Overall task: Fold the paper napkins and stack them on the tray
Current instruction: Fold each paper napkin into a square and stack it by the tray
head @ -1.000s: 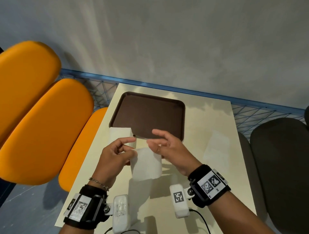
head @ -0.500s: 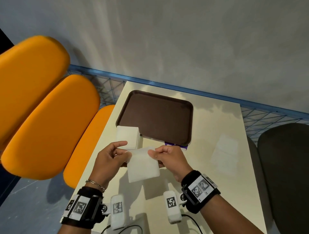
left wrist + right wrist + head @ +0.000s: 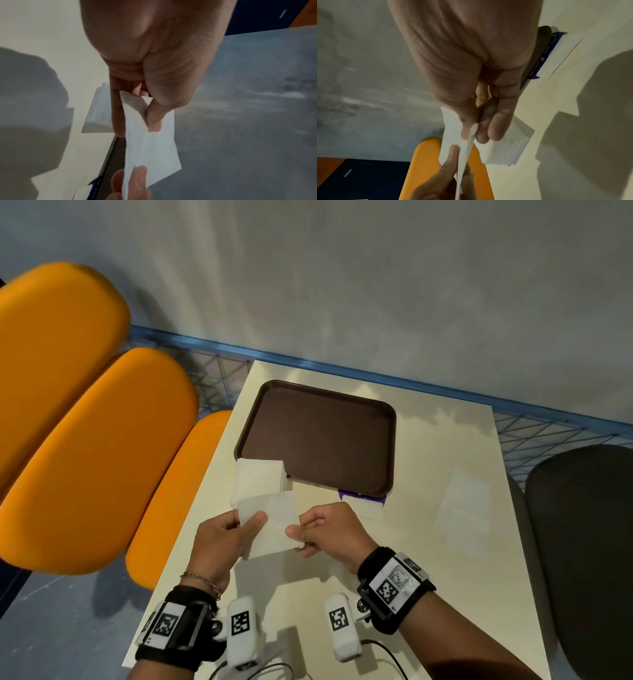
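Folding was underway: our left hand [image 3: 222,537] and right hand [image 3: 329,530] each pinched one napkin [image 3: 270,522] above the tabletop [image 3: 428,542], and we judged creasing came next, before the bare tray [image 3: 318,436].

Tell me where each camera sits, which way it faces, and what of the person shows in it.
Head: worn on the head, looking forward and down at the table, tray and napkin stack; both forearms show, left hand and right hand pinching one napkin.
Left wrist: looks along the left hand toward the wall; its thumb presses the napkin, right fingertips below.
Right wrist: looks along the right hand toward an orange chair; left fingers enter below.
Shared: all three show the held napkin; both wrist views show the stack.
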